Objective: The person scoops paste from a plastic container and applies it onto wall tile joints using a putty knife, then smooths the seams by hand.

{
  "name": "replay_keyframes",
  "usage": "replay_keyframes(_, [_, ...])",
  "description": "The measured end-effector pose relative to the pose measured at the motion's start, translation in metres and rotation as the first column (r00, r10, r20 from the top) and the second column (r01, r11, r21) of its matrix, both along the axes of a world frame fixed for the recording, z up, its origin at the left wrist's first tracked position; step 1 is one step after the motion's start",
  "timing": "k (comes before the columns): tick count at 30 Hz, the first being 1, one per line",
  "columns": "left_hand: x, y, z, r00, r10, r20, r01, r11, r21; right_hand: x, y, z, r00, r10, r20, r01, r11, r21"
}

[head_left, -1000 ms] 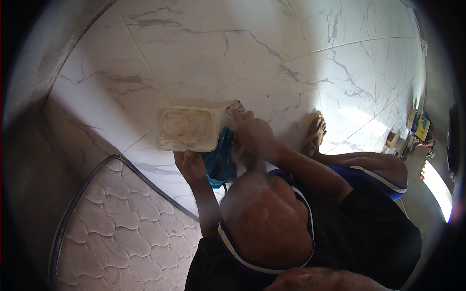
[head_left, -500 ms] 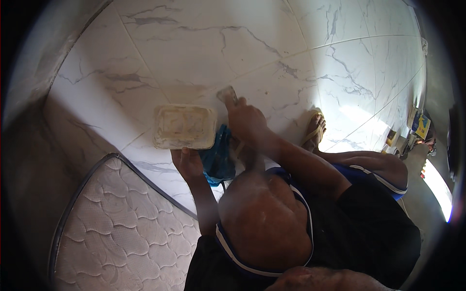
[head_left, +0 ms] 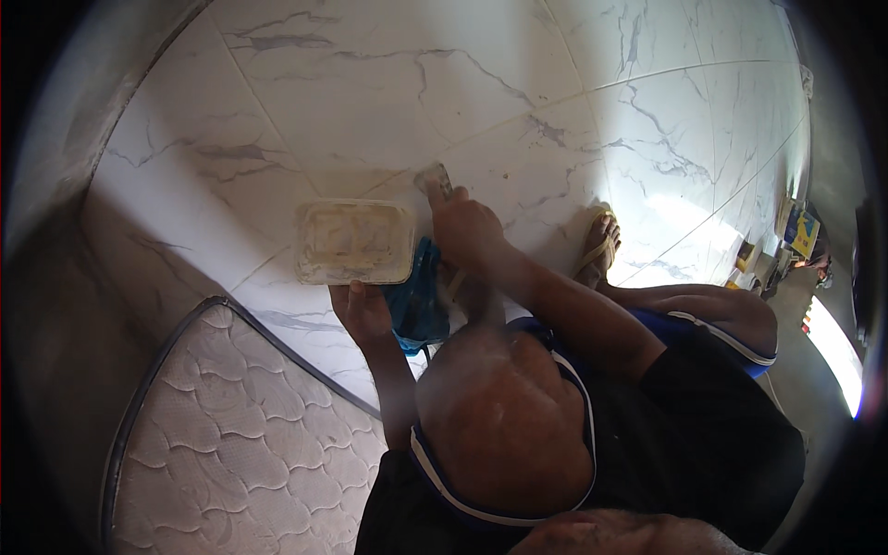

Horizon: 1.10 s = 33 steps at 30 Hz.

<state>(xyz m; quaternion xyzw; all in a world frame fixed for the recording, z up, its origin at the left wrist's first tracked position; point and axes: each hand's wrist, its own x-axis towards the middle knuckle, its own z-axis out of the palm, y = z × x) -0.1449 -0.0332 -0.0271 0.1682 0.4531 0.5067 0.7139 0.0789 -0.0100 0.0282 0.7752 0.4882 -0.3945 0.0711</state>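
Observation:
My left hand (head_left: 363,314) grips the lower edge of a shallow, clear plastic container (head_left: 393,277), its thumb at the rim. Whitish residue coats the inside of the container. My right hand (head_left: 467,231) is closed around a small flat scraper (head_left: 431,173), with one finger along it. The scraper is over the white marbled floor tile (head_left: 370,111), close to a joint between tiles; I cannot tell whether its edge touches the floor. A crumpled blue plastic bag (head_left: 421,305) lies between my two forearms, partly hidden by my knee.
A quilted mattress (head_left: 250,425) with dark edging lies at lower left. My sandalled foot (head_left: 601,242) rests on the tiles right of my hands. Boxes and small items (head_left: 795,231) line the far right wall. Another wall (head_left: 129,83) borders the floor at upper left.
The container has shifted very slightly to the right. My right hand and the scraper stay in nearly the same place, with the hand a touch lower.

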Motion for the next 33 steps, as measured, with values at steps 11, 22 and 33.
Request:
replay_keyframes(11, [0.009,0.008,0.003,0.999,0.036,0.013,-0.036,0.999,0.004,0.006,-0.012,0.015,0.998,0.065,0.004,-0.065,0.997,-0.037])
replay_keyframes(22, [0.028,0.020,0.016,0.952,-0.082,-0.295,0.089,0.996,0.010,0.023,0.023,0.060,0.921,0.171,-0.352,-0.096,0.971,0.220])
replay_keyframes(33, [0.031,0.020,0.030,0.989,-0.063,-0.132,0.056,0.997,-0.061,0.010,0.049,0.058,0.841,0.170,-0.513,-0.200,0.980,-0.003])
